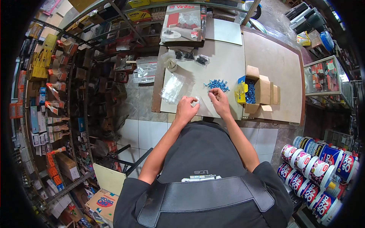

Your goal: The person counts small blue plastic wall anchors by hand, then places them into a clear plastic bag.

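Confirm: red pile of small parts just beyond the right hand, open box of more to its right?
Wrong on colour: the pile is blue, not red. The head view shows it just beyond the right hand, with the open box of more to its right.

the table (266,57) stands on a tiled floor (148,131), its top pale on the left half and tan on the right. near the middle of the pale part lies a small loose heap of blue pieces (216,85). just to its right sits an open cardboard box (262,89), flaps spread, with more blue pieces inside. left of the heap is a stack of clear plastic bags (173,88). farther back lie a small roll (172,65) and small bags of dark parts (201,59). at the far edge rests a large printed carton (183,22), with a pale flat sheet (224,31) just beside it.
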The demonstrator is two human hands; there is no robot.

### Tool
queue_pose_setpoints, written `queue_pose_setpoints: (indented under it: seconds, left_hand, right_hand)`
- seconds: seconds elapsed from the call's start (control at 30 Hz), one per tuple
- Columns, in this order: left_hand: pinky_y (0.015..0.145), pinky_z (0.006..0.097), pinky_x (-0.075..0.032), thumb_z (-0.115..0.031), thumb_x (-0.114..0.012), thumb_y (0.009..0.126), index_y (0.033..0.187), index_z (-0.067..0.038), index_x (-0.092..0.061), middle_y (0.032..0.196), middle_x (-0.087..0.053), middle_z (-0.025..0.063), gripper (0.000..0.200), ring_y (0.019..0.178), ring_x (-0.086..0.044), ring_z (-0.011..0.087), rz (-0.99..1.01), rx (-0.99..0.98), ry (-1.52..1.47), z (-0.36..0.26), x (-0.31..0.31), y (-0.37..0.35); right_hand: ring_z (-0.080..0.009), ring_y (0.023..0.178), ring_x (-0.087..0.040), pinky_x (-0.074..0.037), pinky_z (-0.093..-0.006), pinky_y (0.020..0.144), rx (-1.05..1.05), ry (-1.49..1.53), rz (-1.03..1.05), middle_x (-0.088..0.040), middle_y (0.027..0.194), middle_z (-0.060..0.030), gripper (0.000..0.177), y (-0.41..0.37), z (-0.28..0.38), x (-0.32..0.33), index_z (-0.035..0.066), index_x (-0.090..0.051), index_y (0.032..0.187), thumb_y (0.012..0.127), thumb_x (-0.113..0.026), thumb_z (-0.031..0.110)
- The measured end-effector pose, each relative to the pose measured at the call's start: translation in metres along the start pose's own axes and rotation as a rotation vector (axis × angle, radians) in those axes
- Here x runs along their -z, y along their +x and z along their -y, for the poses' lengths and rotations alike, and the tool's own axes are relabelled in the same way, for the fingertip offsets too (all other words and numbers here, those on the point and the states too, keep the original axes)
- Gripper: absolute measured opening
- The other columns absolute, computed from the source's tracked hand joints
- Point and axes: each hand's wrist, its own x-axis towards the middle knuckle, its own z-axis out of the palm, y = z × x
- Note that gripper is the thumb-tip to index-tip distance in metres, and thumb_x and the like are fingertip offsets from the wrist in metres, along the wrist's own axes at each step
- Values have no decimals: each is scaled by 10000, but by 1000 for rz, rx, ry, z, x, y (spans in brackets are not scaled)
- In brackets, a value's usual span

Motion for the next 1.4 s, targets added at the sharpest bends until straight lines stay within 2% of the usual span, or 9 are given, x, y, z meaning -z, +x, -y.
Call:
queue_pose_setpoints:
  seconds: [0.3,0.63,0.7,0.8,0.87,0.93,1.0,1.03,1.4]
  left_hand:
    - [769,386,-549,-189,-764,822,1042,-22,-741,977,-646,192,277,704,-698,279,10,-5,17,-6,-3,1]
    - [787,394,-554,-181,-773,821,1077,-14,-735,998,-641,206,308,737,-699,299,26,-46,51,1,-8,0]
    - [715,358,-585,-181,-802,800,1079,-23,-740,985,-656,193,326,698,-708,261,2,-60,75,0,-8,0]
    - [785,381,-558,-160,-762,789,1084,-7,-734,1003,-647,204,334,710,-701,274,24,-19,30,-3,-6,-2]
    - [783,378,-558,-165,-758,786,1081,-6,-734,1000,-648,203,336,713,-702,273,25,-21,22,-2,-6,-3]
    - [781,374,-557,-170,-754,782,1078,-5,-735,998,-649,201,339,717,-704,272,25,-24,15,-3,-5,-4]
    - [776,371,-555,-179,-749,784,1071,-5,-737,994,-650,198,336,721,-705,270,28,0,-1,-5,-3,-4]
    - [776,371,-555,-179,-749,784,1071,-5,-737,994,-650,198,336,721,-705,270,29,0,-1,-3,-4,-4]
    - [736,337,-585,-195,-771,791,1100,-8,-734,981,-657,177,363,709,-715,240,10,-56,16,4,-8,-2]
  right_hand:
    - [-91,764,-608,-505,-258,706,65,-107,272,-694,922,-50,177,-20,36,-10,14,-675,1073,934,-698,122]
    - [-159,775,-612,-502,-294,702,172,-248,203,-658,895,-70,150,-23,49,-10,57,-740,1033,903,-713,128]
    - [-165,774,-614,-500,-296,697,150,-291,229,-655,900,-74,147,-23,49,-10,61,-743,1036,913,-702,130]
    - [-171,779,-620,-504,-296,707,213,-234,138,-657,918,-93,157,-16,31,-7,63,-738,1062,935,-663,118]
    - [-185,771,-629,-515,-306,717,161,-235,-56,-655,929,-114,172,-6,14,0,60,-732,1077,961,-611,95]
    - [-214,785,-642,-529,-328,746,130,-249,-123,-652,944,-124,197,-1,-2,10,70,-719,1096,919,-631,59]
    - [-251,817,-654,-536,-363,783,145,-435,-197,-644,974,-128,261,5,-19,22,71,-697,1111,854,-669,32]
    - [-281,857,-653,-534,-389,808,129,-501,-171,-628,1017,-141,341,6,-26,27,67,-673,1138,801,-694,16]
    - [-388,998,-615,-504,-451,884,182,-685,-89,-609,1050,-189,288,9,-34,25,56,-645,1132,849,-693,36]
